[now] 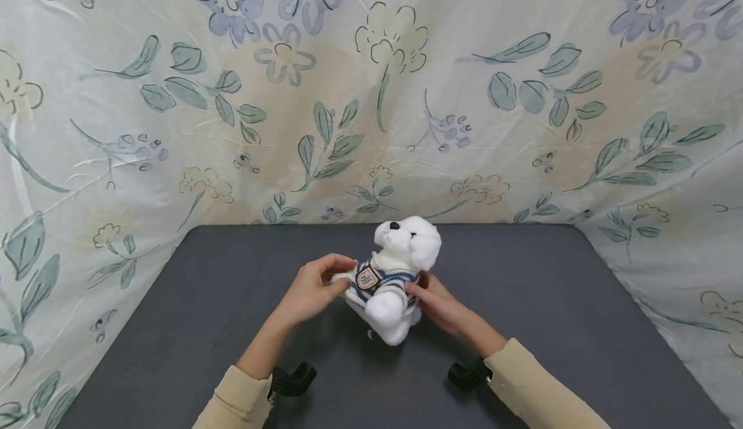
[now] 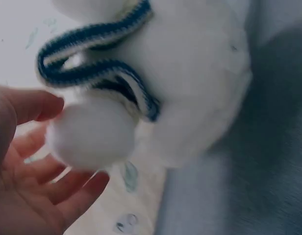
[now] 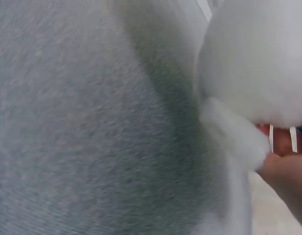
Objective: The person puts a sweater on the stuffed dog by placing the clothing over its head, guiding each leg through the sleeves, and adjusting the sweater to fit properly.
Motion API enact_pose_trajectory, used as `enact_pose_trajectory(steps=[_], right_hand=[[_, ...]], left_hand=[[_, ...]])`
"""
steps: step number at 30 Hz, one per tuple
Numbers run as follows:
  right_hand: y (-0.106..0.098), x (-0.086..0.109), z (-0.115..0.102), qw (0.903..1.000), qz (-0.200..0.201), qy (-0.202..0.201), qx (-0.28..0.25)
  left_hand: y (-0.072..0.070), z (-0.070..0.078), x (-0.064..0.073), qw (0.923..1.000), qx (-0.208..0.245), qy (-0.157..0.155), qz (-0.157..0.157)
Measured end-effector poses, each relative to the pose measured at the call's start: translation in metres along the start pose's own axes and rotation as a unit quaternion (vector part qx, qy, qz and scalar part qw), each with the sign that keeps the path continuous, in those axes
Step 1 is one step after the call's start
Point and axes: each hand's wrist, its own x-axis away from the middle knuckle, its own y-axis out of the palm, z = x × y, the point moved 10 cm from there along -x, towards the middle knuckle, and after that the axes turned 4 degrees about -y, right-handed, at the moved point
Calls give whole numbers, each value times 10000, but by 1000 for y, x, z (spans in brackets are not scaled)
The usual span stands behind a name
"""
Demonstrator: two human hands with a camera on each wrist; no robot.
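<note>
A white plush dog [image 1: 390, 282] in a blue-and-white striped knit sweater [image 1: 400, 279] is held up over the table, tilted, with its black nose toward the upper left. A shield-shaped badge [image 1: 367, 279] shows on the sweater. My left hand [image 1: 313, 289] has its thumb and fingers around one round white paw [image 2: 92, 134]; in the left wrist view the thumb touches the paw from above. On the other side, my right hand [image 1: 442, 305] grips the dog's body, thumb in front and fingers mostly hidden behind. White plush fills much of the right wrist view beside that hand [image 3: 290, 181].
Beneath lies a dark grey table [image 1: 232, 274] with rounded far corners. A cloth with flower and leaf prints [image 1: 395, 145] hangs behind it and along both sides. Black bands with camera mounts [image 1: 293, 379] sit at both wrists, by beige sleeves [image 1: 238, 400].
</note>
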Motion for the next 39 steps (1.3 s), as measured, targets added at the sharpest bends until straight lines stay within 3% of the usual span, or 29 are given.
enact_pose_trajectory(steps=[6,14,17,20,23,26,31,34,37,39], right_hand=[[-2,-2,-13,9968,365,-165,688],[-6,-3,-31,9728,769,-350,2155],[-6,-1,-40,9551,921,-500,2771],[-6,0,-53,9297,1074,-891,3410],[-3,1,-68,8931,1193,-1449,4087],[1,5,-79,8503,1319,-1889,4731],[7,8,-84,7826,1586,-2072,5651],[11,8,-83,7483,1719,-2032,6076],[13,8,-80,7271,1804,-1981,6321],[15,8,-78,7236,1825,-1952,6364]], left_hand=[[-15,29,-8,9968,-294,214,716],[-5,60,-16,9971,-44,551,521],[-3,61,-17,9970,-68,496,591],[-2,59,-17,9966,-15,451,683],[-3,52,-18,9966,128,384,713],[-3,40,-19,9967,354,212,692],[-1,16,-21,9951,820,-92,538],[3,4,-23,9935,1045,-223,380],[6,-5,-25,9921,1190,-313,263],[7,-11,-26,9916,1235,-318,197]])
